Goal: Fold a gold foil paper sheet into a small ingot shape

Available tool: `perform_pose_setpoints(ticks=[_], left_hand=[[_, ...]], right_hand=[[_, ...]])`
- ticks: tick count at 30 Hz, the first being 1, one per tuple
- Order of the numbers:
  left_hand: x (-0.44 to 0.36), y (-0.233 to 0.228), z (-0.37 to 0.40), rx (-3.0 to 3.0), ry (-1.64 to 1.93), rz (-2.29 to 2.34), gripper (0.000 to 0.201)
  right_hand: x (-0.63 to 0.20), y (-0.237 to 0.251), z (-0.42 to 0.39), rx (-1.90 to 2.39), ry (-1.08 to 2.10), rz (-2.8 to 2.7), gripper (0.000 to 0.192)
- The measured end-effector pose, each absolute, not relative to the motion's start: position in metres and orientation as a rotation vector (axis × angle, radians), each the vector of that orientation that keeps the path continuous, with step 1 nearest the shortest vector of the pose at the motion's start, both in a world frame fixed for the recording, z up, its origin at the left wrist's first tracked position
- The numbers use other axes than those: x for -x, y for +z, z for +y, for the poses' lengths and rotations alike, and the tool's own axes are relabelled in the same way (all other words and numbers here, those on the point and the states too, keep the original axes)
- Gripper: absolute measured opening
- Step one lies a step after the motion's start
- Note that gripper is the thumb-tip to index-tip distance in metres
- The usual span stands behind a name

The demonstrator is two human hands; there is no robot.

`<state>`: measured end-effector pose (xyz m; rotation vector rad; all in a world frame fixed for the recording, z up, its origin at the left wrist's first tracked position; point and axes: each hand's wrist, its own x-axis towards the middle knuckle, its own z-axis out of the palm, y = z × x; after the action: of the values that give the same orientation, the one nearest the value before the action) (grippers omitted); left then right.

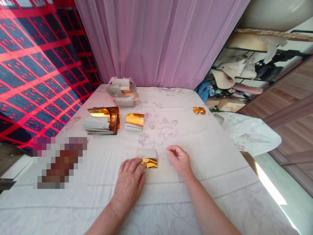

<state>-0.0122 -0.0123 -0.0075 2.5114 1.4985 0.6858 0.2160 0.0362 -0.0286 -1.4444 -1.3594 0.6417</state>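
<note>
A small sheet of gold foil paper [150, 163] with a pale grey-white band [147, 153] along its far side lies on the cloth in front of me. My left hand [130, 176] rests flat with its fingers over the left part of the sheet, hiding that corner. Just right of the sheet, apart from it, is my right hand [179, 160]; its thumb and fingers are curled into a pinch, and nothing shows between them.
Beyond my hands are a small gold paper stack [135, 121], a larger fanned stack [104, 120] and a clear bag of papers [123, 93]. Folded gold pieces [199, 110] lie far right. A blurred-out item [63, 161] is at left. A white plastic bag [251, 130] sits beside the table.
</note>
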Motion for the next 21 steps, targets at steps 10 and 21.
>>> perform_pose_setpoints(ticks=[10, 21], left_hand=[[0.012, -0.006, -0.012, -2.517, 0.697, 1.510, 0.024], [0.012, -0.006, -0.012, -2.499, 0.687, 1.511, 0.023]], right_hand=[[-0.217, -0.020, 0.040, 1.394, 0.935, -0.978, 0.025], [-0.224, -0.016, 0.042, 1.372, 0.944, -0.915, 0.026]])
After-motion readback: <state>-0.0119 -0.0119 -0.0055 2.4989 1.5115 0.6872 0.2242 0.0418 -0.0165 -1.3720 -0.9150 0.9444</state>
